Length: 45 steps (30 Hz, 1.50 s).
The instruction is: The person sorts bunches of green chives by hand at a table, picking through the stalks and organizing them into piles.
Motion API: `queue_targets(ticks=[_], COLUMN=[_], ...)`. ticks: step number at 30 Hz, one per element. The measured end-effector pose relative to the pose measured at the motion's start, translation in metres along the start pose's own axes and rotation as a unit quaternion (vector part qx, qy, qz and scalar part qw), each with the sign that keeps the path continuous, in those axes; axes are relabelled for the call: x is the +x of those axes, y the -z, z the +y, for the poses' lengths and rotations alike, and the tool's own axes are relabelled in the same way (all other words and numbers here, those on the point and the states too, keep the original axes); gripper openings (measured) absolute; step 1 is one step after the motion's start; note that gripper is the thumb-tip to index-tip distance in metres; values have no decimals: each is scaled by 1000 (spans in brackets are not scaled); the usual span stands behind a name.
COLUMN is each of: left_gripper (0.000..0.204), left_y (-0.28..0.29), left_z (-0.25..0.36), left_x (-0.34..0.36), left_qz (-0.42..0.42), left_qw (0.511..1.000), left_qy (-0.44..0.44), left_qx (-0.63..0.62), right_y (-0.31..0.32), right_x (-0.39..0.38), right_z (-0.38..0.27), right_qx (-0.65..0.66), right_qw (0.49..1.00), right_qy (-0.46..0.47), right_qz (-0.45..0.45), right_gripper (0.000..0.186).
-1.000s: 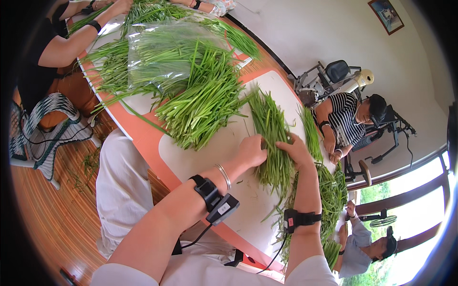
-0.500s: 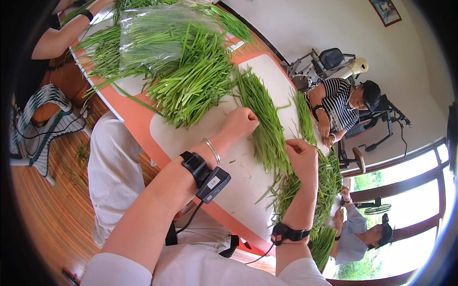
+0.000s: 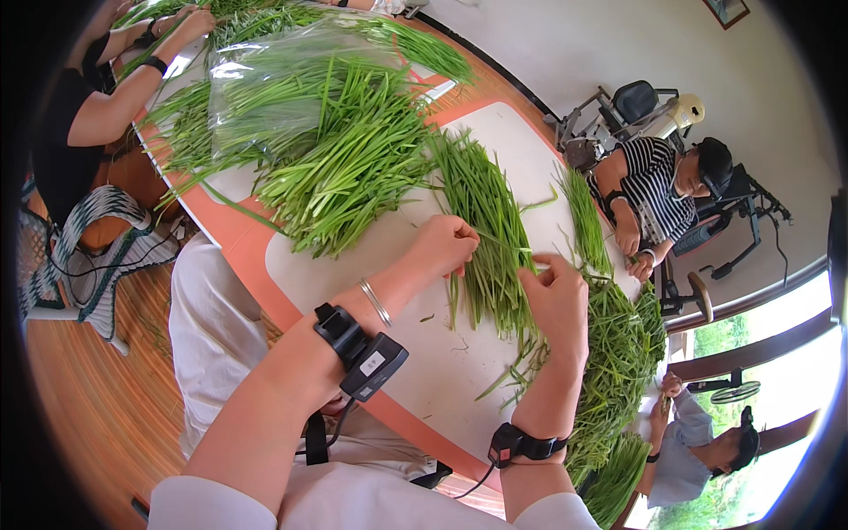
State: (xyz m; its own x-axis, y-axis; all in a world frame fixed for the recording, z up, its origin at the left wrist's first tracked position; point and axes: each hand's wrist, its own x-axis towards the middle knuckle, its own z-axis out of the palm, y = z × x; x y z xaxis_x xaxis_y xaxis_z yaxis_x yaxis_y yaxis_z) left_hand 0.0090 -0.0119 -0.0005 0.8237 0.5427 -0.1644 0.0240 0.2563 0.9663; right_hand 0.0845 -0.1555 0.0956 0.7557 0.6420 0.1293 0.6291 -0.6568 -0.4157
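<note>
In the head view, the bundle of green leaves lies on the tabletop between my two hands. My left hand is curled nearly closed at the bundle's left edge; perhaps it pinches one thin leaf, but I cannot tell surely. My right hand is half closed at the other edge, thumb near the fingers, and what it holds I cannot tell. I judge the sorting is in the middle: this bundle lies quite aligned, with some stray ends, while the big pile beyond, partly under a plastic bag, seems left to do. The tangled heap at right may be the discarded part.
</note>
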Motion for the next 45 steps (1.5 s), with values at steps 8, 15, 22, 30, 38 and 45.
queue_targets(ticks=[8, 15, 22, 30, 38, 45], left_gripper=[14, 15, 14, 18, 15, 14], left_y=[-4, -1, 2, 7, 6, 5], left_z=[8, 3, 2, 0, 1, 3], left_x=[-2, 1, 3, 5, 4, 2], left_qz=[-3, -23, -67, -16, -18, -23], left_qw=[1000, 998, 994, 994, 992, 995], left_qy=[22, 32, 69, 74, 77, 72], left_qx=[-15, -56, -53, -78, -103, -60], right_y=[-23, -31, -18, -13, -14, -35], right_x=[16, 15, 11, 8, 3, -2], right_z=[30, 26, 21, 22, 19, 21], right_qx=[-18, -65, -21, -21, -45, -63], right_qw=[992, 982, 987, 988, 989, 982], right_qy=[122, 174, 158, 115, 129, 148], right_qz=[19, 37, 19, -97, -62, -97], right_gripper=[18, 18, 19, 29, 31, 24])
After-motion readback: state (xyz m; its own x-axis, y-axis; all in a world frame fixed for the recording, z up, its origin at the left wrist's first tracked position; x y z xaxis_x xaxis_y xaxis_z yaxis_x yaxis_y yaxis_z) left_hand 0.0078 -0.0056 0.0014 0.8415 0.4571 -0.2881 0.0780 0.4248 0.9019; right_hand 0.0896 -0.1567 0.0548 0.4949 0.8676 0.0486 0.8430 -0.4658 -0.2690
